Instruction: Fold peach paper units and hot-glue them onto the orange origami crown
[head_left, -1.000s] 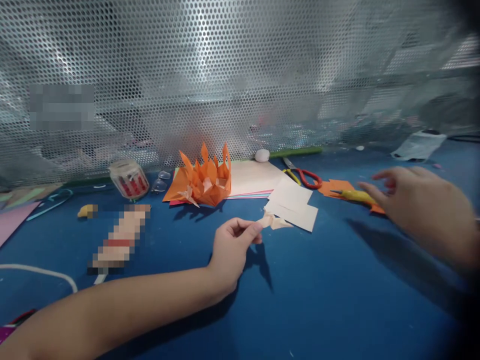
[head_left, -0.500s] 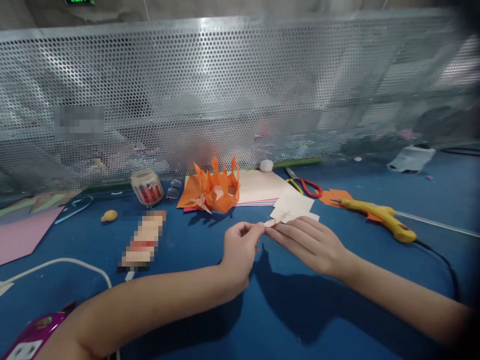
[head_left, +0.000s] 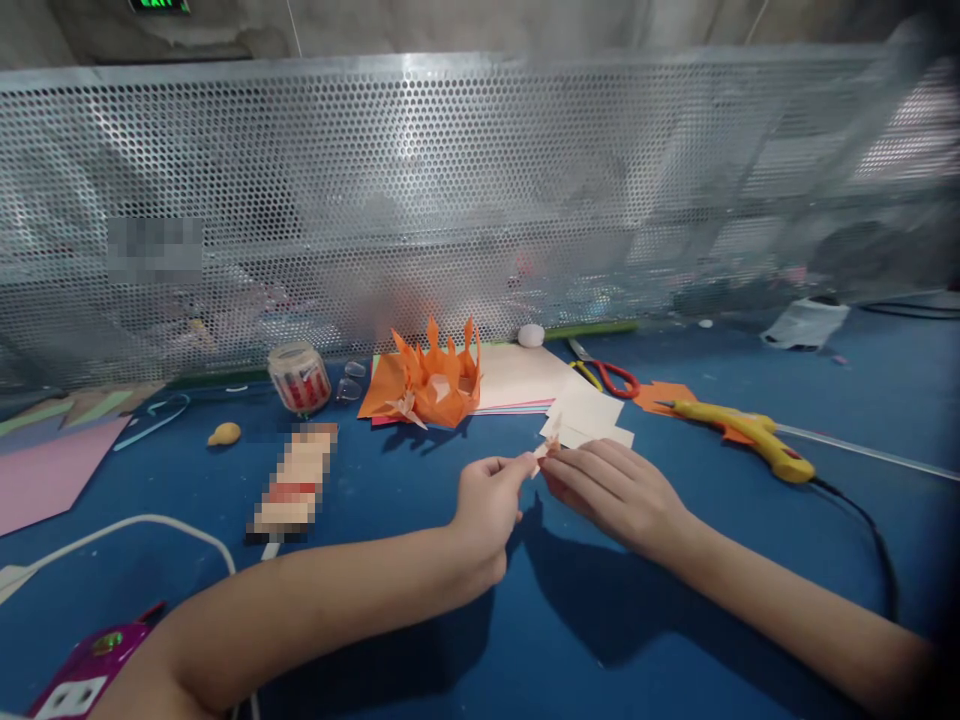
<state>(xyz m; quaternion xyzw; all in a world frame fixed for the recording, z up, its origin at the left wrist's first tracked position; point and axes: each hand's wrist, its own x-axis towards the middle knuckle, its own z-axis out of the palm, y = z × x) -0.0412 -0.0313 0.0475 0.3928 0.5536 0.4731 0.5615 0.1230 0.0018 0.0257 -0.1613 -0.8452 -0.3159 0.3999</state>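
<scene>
The perforated metal screen (head_left: pixel 450 150) is the largest thing, and it stands behind my blue table (head_left: pixel 675 655). On the table, near the screen, lies a stack of coloured paper (head_left: pixel 521 375), its top sheet pale cream. My right hand (head_left: pixel 615 490) is palm down, with its fingers close together and their tips at the right end of a folded pale paper (head_left: pixel 553 443). Its thumb is hidden, so I cannot tell if this hand grips. My left hand (head_left: pixel 491 500) has the thumb and fingers pinched together on the left end of the same paper. To the right, the yellow glue gun (head_left: pixel 757 437) lies partly over some orange paper (head_left: pixel 665 395). An orange paper crown (head_left: pixel 439 395) stands at the left end of the stack, its points upward. Some white papers (head_left: pixel 585 412) lie overlapped just beyond my right fingers. The glass jar (head_left: pixel 300 380) with red stripes is left of the crown. The scissors (head_left: pixel 615 366), with red and yellow handles, lie behind the white papers. The folded pale paper is small and is between my two hands, above the table. The white ball (head_left: pixel 531 335) is smaller, beside the screen.
</scene>
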